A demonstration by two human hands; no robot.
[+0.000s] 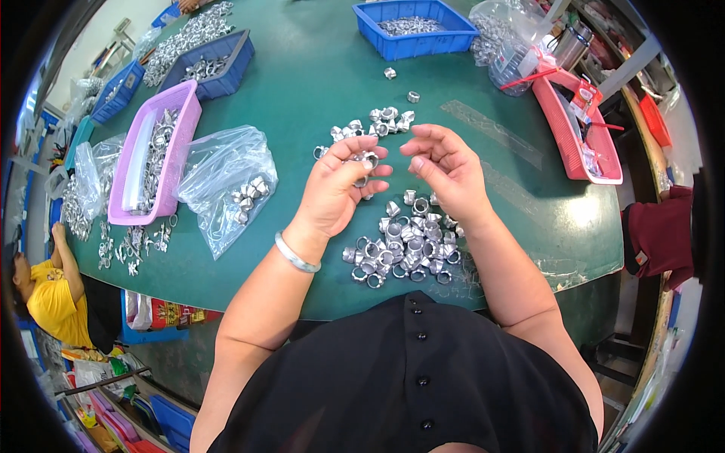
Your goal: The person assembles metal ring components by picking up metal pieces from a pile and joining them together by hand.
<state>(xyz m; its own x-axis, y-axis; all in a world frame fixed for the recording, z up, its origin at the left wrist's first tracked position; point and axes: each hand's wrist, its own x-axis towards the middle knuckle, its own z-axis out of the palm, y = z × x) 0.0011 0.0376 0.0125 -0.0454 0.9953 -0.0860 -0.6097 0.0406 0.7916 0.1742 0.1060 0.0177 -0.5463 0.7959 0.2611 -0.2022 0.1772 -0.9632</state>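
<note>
My left hand (332,185) is raised over the table with its thumb and fingers closed around a silver metal ring (370,159). More metal may sit behind the fingers, but they hide it. To its right, my right hand (451,175) hovers with curled fingers, the thumb apart from them and nothing visible between. Below both hands lies a heap of silver rings (411,241), close to my body. Beyond them a smaller loose group of rings (389,117) is spread out, with a single ring (413,97) farther off.
Clear plastic bag (226,170) with several rings lies left, beside a pink basket (192,113) of metal parts. Blue bins (414,47) stand farther back. A red-pink basket (555,124) holds odds and ends at right. A person in yellow (57,306) is at the far left.
</note>
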